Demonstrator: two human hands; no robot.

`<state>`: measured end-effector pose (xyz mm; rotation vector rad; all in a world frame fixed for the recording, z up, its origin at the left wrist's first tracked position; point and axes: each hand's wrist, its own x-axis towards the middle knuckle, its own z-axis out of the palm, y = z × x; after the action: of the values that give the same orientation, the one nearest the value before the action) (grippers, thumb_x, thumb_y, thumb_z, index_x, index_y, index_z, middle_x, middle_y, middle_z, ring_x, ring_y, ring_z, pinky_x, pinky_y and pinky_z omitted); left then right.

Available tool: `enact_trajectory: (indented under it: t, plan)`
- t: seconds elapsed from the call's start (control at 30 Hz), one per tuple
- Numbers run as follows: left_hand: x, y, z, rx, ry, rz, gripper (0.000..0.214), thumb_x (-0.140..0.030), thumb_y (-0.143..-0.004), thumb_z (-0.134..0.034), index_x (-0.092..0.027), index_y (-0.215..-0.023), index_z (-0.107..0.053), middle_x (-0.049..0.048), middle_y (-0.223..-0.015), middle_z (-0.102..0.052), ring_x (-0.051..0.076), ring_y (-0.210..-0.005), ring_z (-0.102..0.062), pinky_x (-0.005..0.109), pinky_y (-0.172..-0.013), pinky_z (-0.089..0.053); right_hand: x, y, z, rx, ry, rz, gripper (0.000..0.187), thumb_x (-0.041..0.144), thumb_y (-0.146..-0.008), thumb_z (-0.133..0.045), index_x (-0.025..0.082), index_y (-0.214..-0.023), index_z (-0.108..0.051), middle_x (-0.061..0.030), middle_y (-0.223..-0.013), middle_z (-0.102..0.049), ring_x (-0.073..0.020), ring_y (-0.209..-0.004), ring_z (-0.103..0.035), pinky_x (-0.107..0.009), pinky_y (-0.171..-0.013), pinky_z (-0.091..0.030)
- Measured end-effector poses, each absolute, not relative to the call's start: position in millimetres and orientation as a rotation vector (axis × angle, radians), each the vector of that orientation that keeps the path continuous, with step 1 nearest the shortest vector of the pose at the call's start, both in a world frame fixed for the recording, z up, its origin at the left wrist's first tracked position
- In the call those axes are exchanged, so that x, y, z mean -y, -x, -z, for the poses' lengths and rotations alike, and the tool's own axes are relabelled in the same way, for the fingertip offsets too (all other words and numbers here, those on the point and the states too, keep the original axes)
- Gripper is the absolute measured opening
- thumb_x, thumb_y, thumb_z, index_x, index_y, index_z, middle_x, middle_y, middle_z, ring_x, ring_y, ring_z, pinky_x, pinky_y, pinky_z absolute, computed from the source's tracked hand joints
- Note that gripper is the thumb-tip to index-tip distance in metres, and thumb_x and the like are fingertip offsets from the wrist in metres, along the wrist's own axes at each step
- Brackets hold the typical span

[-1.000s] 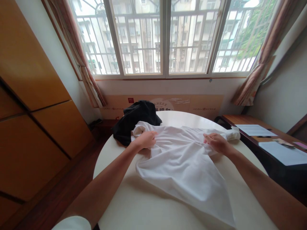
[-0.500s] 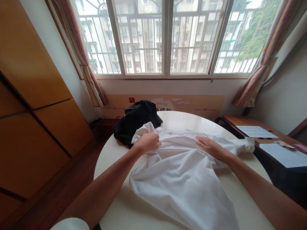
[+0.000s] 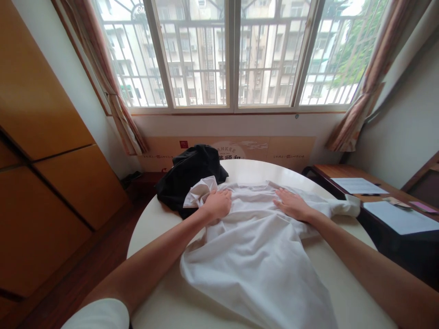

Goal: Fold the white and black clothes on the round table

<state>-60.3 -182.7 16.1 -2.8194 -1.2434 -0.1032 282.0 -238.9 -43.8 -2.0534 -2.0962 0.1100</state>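
A white shirt (image 3: 250,256) lies spread and wrinkled over a round white table (image 3: 161,278), its lower part reaching toward me. My left hand (image 3: 218,203) rests flat on the shirt's upper left, fingers extended, beside a bunched sleeve. On the upper right, my right hand (image 3: 291,204) lies palm down on the cloth with its fingers spread. Neither hand grips the fabric. The right sleeve stretches out toward the table's right edge. Touching the bunched left sleeve is a heap of black cloth (image 3: 192,171) at the table's far left.
A wooden desk (image 3: 318,173) with papers (image 3: 401,217) and a pen stands at the right. Wooden cabinets (image 3: 51,192) line the left side. Behind the table, a printed cardboard panel (image 3: 288,148) leans below a barred window, with curtains (image 3: 116,114) on both sides.
My left hand has opened from a closed grip on the cloth and now lies flat on it. My right hand stays on the shirt, fingers spread a little more. The view has shifted slightly.
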Motion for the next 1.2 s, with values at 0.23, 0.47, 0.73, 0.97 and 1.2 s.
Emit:
enact_trajectory:
  t: [0.23, 0.47, 0.73, 0.97, 1.2]
  plan:
    - [125.6, 45.0, -12.4, 1.391, 2.778, -0.078, 0.059, -0.037, -0.11, -0.028, -0.015, -0.164, -0.04, 0.0154, -0.172, -0.036, 0.033, -0.16, -0.028, 0.06, -0.13, -0.015, 215.3, -277.7, 20.0, 2.129, 2.24, -0.234, 0.078, 0.06, -0.106, -0.029, 0.017, -0.171, -0.026, -0.01, -0.178, -0.019, -0.0286, -0.165, -0.015, -0.06, -0.131, -0.016]
    - [110.2, 48.7, -22.9, 1.34, 2.734, 0.164, 0.047, -0.022, -0.105, -0.037, -0.015, -0.145, -0.061, 0.016, -0.151, -0.061, 0.03, -0.142, -0.053, 0.047, -0.124, -0.03, 200.1, -284.1, 24.1, 2.094, 2.231, -0.171, 0.076, 0.06, -0.106, -0.029, 0.018, -0.171, -0.027, -0.0091, -0.178, -0.02, -0.0285, -0.165, -0.016, -0.058, -0.131, -0.016]
    - [104.0, 116.6, -76.2, 1.931, 2.461, 0.089, 0.035, -0.023, -0.082, -0.068, -0.013, -0.115, -0.071, 0.0181, -0.122, -0.073, 0.035, -0.11, -0.068, 0.038, -0.092, -0.05, 202.2, -285.2, 26.4, 2.094, 2.2, -0.139, 0.077, 0.06, -0.106, -0.031, 0.017, -0.17, -0.029, -0.0102, -0.177, -0.023, -0.0296, -0.164, -0.019, -0.06, -0.13, -0.018]
    - [108.6, 153.8, -97.0, 2.284, 3.291, 0.138, 0.039, -0.044, -0.059, -0.085, -0.018, -0.087, -0.074, 0.0041, -0.083, -0.073, 0.023, -0.079, -0.067, 0.028, -0.065, -0.049, 201.5, -285.4, 27.2, 2.089, 2.18, -0.148, 0.076, 0.061, -0.105, -0.032, 0.022, -0.17, -0.031, -0.0093, -0.177, -0.025, -0.0292, -0.164, -0.02, -0.06, -0.129, -0.019]
    - [90.7, 148.6, -117.0, 1.942, 3.009, 1.122, 0.015, -0.022, -0.053, -0.058, -0.018, -0.068, -0.059, -0.0007, -0.066, -0.059, 0.016, -0.065, -0.055, 0.024, -0.057, -0.038, 201.4, -283.2, 27.4, 2.085, 2.193, -0.137, 0.078, 0.06, -0.104, -0.031, 0.017, -0.169, -0.03, -0.011, -0.177, -0.025, -0.0283, -0.164, -0.021, -0.059, -0.13, -0.019]
